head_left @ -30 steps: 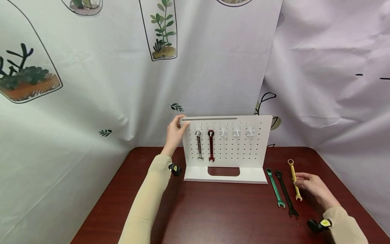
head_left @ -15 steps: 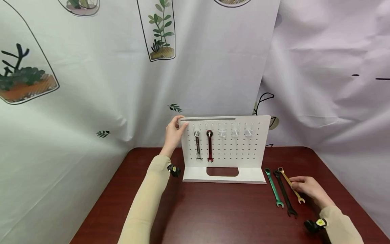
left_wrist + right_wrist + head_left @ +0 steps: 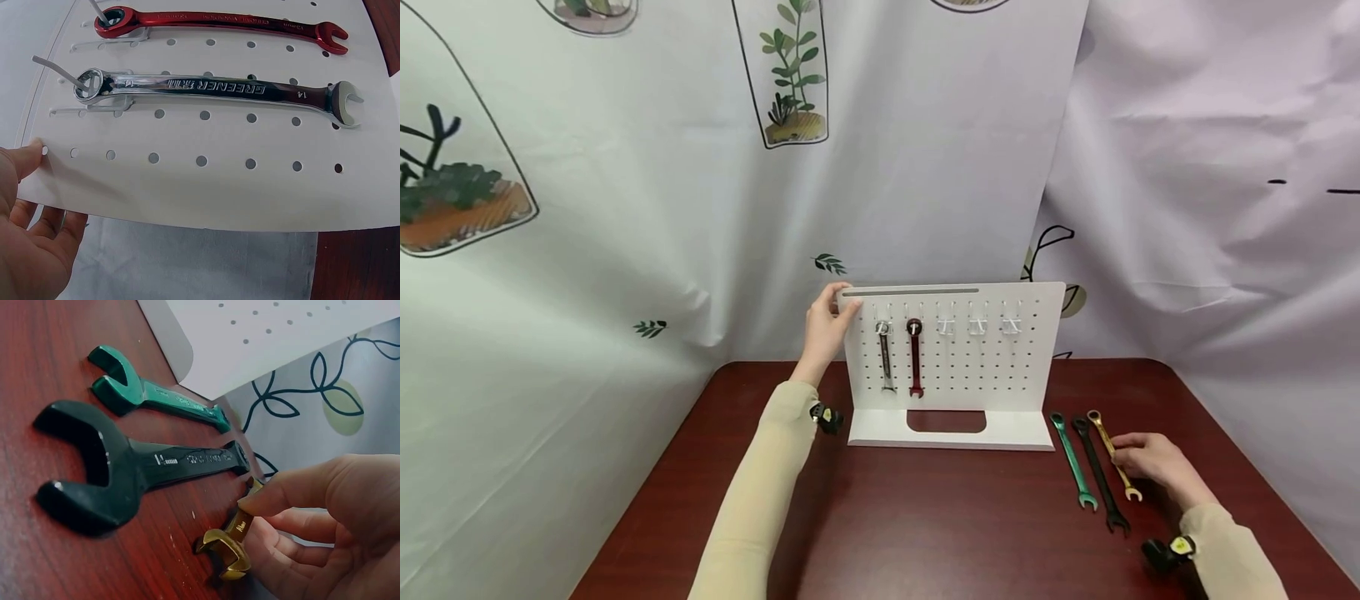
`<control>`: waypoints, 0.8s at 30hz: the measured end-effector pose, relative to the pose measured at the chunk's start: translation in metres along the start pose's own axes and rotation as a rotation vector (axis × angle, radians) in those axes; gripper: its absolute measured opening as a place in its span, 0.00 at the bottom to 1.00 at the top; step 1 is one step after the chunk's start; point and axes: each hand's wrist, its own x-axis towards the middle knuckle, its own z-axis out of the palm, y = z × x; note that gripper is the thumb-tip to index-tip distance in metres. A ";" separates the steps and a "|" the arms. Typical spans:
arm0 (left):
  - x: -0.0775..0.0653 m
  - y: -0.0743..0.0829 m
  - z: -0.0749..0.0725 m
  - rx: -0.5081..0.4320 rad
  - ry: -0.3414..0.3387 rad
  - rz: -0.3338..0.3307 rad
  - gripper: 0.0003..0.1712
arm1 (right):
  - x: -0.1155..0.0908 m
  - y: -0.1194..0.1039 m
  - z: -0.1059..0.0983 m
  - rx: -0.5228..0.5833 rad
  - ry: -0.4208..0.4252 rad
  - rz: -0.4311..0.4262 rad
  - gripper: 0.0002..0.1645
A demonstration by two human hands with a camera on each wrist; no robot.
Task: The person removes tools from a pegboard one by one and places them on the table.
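Printed backdrop (image 3: 940,183): hangs behind everything.
Tabletop (image 3: 925,525): reddish brown, carrying the board and the loose wrenches.
White pegboard (image 3: 962,362): upright on its base, two hooks loaded from its left side, three to the right bare.
Left hand (image 3: 825,333): its grip holds the pegboard's upper left corner, thumb on the front face, fingers behind; apparently there to steady it.
Right hand (image 3: 1161,468): its grip is narrow, thumb and fingers pinching the gold wrench along the shank.
Black wrench (image 3: 1099,475): flat on the tabletop, between the green and gold ones.
Green wrench (image 3: 1072,460): flat too, nearest the pegboard's right end, untouched.
Gold wrench (image 3: 1104,436): rightmost of the three, ring toward the backdrop, forked end toward the person; whether it is clear of the tabletop I cannot tell. The step in hand looks like handling this one, either picking it up or laying it in the row. If picking up, the next move calls for a firm pinch and a lift clear of the black wrench; if laying down, a clean release.
Red wrench (image 3: 915,362) and silver wrench (image 3: 219,86): hang by their rings.
Bare hooks (image 3: 977,327): pale, in line with the loaded pair.
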 end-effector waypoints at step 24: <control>0.001 0.000 0.002 0.000 0.008 -0.005 0.22 | -0.011 0.001 0.002 -0.004 0.037 0.041 0.24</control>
